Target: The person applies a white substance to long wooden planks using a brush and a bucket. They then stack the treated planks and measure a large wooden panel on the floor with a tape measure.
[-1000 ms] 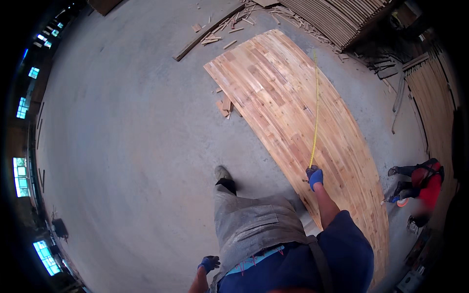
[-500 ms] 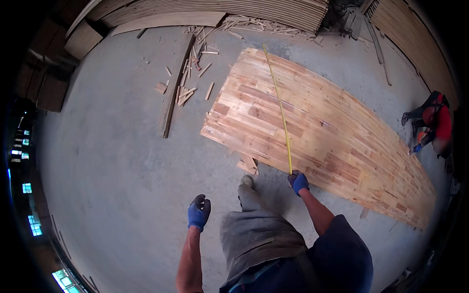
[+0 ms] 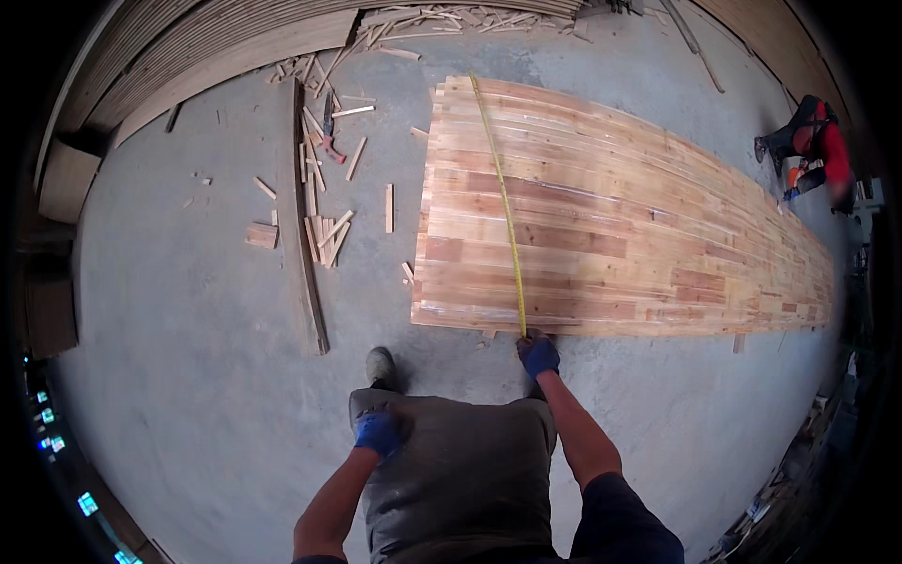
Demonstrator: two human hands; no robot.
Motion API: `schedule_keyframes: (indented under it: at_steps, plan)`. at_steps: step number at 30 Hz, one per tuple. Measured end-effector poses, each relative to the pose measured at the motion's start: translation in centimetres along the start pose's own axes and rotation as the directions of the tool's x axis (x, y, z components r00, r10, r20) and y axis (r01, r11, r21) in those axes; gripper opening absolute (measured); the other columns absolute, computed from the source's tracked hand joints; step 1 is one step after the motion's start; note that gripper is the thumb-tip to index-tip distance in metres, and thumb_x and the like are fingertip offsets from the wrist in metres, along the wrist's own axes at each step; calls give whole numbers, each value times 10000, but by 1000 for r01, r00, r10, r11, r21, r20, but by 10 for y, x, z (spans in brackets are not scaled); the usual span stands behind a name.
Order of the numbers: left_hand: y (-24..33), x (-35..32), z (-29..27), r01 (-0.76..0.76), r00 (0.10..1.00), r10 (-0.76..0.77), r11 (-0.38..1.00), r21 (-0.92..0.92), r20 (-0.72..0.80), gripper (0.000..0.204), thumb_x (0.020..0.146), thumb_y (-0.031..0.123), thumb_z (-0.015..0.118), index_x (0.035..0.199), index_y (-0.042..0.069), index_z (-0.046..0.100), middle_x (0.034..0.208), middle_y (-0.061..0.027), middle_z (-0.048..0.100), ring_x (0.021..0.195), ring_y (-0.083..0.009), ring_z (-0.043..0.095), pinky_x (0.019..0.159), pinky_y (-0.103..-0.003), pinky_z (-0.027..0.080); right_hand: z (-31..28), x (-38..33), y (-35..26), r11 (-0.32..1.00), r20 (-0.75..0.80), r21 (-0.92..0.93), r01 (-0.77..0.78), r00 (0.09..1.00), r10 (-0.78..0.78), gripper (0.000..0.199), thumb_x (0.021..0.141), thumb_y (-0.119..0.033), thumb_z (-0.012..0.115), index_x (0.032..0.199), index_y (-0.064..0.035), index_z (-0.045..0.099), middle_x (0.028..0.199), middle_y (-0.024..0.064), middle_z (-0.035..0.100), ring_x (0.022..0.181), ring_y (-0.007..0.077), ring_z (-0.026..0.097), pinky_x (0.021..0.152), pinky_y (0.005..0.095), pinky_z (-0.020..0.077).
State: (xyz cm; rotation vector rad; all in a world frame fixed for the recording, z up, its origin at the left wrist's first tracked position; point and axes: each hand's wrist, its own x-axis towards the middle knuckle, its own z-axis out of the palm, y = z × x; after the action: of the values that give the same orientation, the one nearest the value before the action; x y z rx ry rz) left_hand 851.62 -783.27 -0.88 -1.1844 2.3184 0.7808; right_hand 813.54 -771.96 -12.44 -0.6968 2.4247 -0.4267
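A long panel [image 3: 611,240] of glued wood strips lies on the concrete floor in front of me. Across its left part runs a yellow tape measure [image 3: 508,209], pulled out from the far edge to the near edge. At that near edge my gloved right hand [image 3: 538,355] is closed around the tape's near end; the case, if there, is hidden by the glove. My left hand [image 3: 379,431], also in a blue glove, rests against the grey apron [image 3: 456,470] over my thigh. It holds nothing that I can see, and its dark fingers lie on the cloth.
Left of the panel lie a long dark timber [image 3: 308,235], a hammer [image 3: 330,136] and scattered wood offcuts [image 3: 329,235]. Stacked boards [image 3: 225,56] line the back. At the far right a person in red [image 3: 816,150] bends by the panel's other end.
My view has turned, so the panel now lies nearly level. My left hand has come back from the open floor to the apron. The right hand stays on the tape at the near edge.
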Motion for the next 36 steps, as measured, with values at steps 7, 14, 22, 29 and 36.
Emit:
schedule_keyframes:
  at_steps: [7, 14, 22, 29, 36]
  plan:
    - [-66, 38, -40, -34, 955, 78, 987, -154, 286, 476, 917, 455, 548, 1141, 43, 625, 1093, -252, 646, 1046, -433, 611, 942, -512, 461, 117, 0, -61, 980, 86, 146, -135, 989, 123, 306, 834, -309, 603, 1017, -85, 705, 879, 195, 703, 843, 381, 687, 775, 453, 546]
    - [-107, 34, -17, -167, 980, 178, 979, -117, 93, 460, 879, 467, 609, 1101, 64, 607, 994, -217, 666, 944, -419, 631, 827, -522, 490, 166, -9, -91, 989, 34, 59, -137, 990, 135, 300, 845, -287, 583, 1041, -91, 699, 961, 200, 697, 900, 391, 672, 801, 457, 542]
    - [-109, 25, -14, -226, 970, 232, 970, -89, 70, 545, 876, 458, 610, 1242, 56, 582, 1126, -225, 641, 1022, -415, 614, 897, -524, 473, 204, -6, -67, 994, 66, 78, -75, 995, 70, 303, 835, -271, 584, 1023, -63, 698, 1016, 225, 679, 935, 398, 660, 812, 456, 538]
    - [-93, 16, -12, -124, 988, 133, 987, -103, 84, 478, 831, 343, 693, 1189, 41, 602, 1111, -217, 653, 993, -419, 624, 848, -496, 499, 218, -2, -101, 970, 112, 190, -150, 985, 130, 316, 854, -284, 562, 1037, -57, 685, 1008, 199, 689, 916, 400, 664, 806, 449, 534]
    - [-95, 7, 5, -116, 989, 122, 991, -70, 88, 464, 832, 283, 701, 1202, 23, 598, 1110, -231, 649, 983, -421, 628, 853, -492, 503, 279, 14, -79, 957, 87, 253, -140, 989, 121, 257, 844, -263, 575, 969, -60, 672, 981, 204, 682, 912, 402, 652, 794, 461, 523]
